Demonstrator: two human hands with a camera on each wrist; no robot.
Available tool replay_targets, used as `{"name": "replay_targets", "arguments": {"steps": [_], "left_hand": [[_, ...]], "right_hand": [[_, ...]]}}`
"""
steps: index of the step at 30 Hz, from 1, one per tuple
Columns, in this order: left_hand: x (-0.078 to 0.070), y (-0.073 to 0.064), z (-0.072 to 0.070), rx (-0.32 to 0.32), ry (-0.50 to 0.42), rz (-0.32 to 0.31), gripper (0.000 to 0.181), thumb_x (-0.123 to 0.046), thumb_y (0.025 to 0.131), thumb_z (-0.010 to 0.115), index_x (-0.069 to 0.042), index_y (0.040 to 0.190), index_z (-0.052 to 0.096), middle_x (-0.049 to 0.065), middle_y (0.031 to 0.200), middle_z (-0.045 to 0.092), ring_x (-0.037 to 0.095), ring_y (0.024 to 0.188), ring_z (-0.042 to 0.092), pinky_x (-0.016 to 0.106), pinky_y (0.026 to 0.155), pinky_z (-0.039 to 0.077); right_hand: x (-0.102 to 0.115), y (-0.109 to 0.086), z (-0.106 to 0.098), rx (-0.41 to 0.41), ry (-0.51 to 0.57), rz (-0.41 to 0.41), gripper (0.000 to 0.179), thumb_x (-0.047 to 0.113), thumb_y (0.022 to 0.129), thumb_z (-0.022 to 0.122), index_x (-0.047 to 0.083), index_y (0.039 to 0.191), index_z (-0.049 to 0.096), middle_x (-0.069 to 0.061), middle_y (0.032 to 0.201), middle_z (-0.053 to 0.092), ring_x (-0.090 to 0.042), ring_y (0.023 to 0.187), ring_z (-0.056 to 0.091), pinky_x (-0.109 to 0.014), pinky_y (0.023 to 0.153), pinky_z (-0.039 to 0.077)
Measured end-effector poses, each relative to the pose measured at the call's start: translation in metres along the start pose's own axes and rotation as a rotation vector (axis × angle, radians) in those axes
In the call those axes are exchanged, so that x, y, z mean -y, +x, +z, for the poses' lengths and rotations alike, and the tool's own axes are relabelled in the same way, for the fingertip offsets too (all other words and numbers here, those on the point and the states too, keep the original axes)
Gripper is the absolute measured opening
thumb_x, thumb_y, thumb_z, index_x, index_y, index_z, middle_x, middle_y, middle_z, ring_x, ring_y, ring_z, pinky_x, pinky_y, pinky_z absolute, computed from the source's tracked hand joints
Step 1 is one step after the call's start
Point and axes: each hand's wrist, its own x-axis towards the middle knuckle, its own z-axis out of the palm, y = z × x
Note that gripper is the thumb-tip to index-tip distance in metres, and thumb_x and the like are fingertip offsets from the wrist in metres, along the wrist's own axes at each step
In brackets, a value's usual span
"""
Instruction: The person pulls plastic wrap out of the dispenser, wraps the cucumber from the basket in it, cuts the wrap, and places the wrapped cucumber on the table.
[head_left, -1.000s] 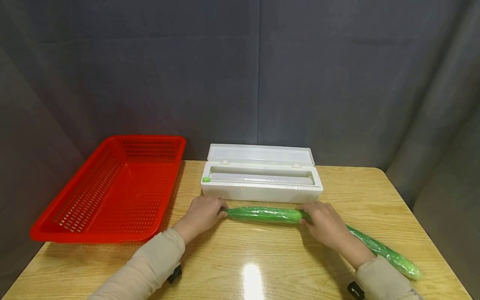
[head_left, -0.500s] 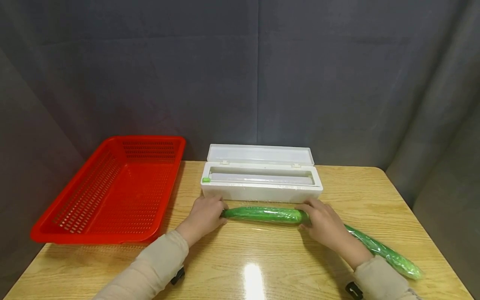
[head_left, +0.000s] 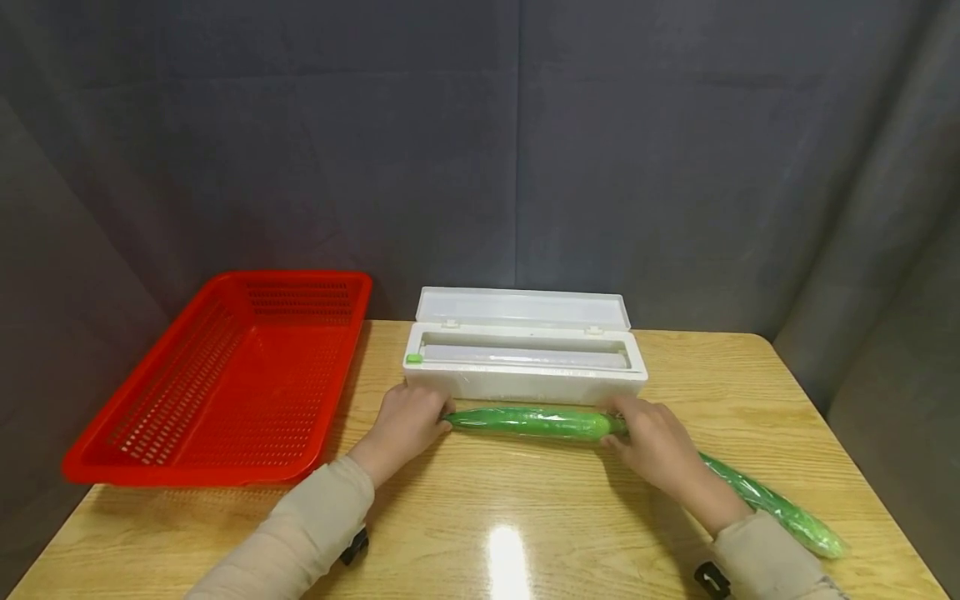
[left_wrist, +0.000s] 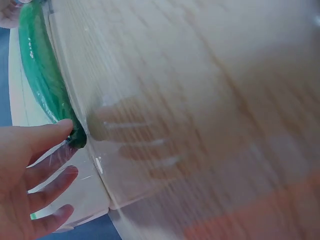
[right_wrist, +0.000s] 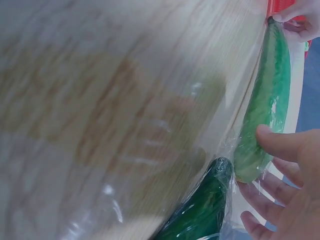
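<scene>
The left hand (head_left: 408,422) pinches the dark tip of a film-wrapped cucumber (head_left: 525,422) between thumb and fingers, while the right hand (head_left: 651,437) grips its paler end. The cucumber lies crosswise just in front of the opened cling-film dispenser (head_left: 525,386) on the table (head_left: 465,508). A second cucumber (head_left: 783,507) (wrapped too) slants beside the right forearm (head_left: 711,497); a red plastic basket (head_left: 195,476) stands left.

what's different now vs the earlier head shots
The held cucumber has shifted slightly toward the white box, with the left hand and right hand at its ends. Nothing was visibly taken or let go. The box, other cucumber and red basket stayed put.
</scene>
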Motion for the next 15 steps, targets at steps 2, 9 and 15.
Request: {"name": "replay_targets", "arguments": {"steps": [2, 9, 15], "left_hand": [[-0.0004, 0.0007, -0.0007, -0.007, 0.013, 0.000, 0.016, -0.019, 0.076, 0.086, -0.017, 0.081, 0.071, -0.004, 0.077, 0.069, 0.022, 0.076, 0.067, 0.044, 0.068, 0.051], [-0.0002, 0.0012, 0.0007, -0.015, 0.044, -0.012, 0.013, -0.021, 0.079, 0.083, -0.017, 0.089, 0.076, -0.001, 0.083, 0.072, 0.023, 0.079, 0.068, 0.043, 0.066, 0.052], [0.0027, 0.0009, 0.0022, 0.016, 0.000, -0.031, 0.015, -0.018, 0.081, 0.081, -0.018, 0.095, 0.078, -0.002, 0.089, 0.073, 0.023, 0.082, 0.069, 0.044, 0.067, 0.052]], "right_hand": [[-0.0006, 0.0002, 0.0003, 0.003, 0.001, 0.007, 0.039, 0.008, 0.074, 0.086, 0.005, 0.108, 0.066, -0.008, 0.099, 0.070, -0.027, 0.087, 0.067, -0.049, 0.076, 0.051], [0.0004, 0.0010, 0.0021, 0.002, -0.026, 0.024, 0.038, 0.009, 0.077, 0.085, 0.004, 0.110, 0.069, -0.011, 0.103, 0.070, -0.032, 0.092, 0.067, -0.051, 0.078, 0.050], [0.0006, 0.0009, 0.0032, -0.008, -0.030, 0.021, 0.038, 0.008, 0.076, 0.085, 0.004, 0.110, 0.069, -0.011, 0.104, 0.069, -0.033, 0.090, 0.067, -0.050, 0.077, 0.052]]}}
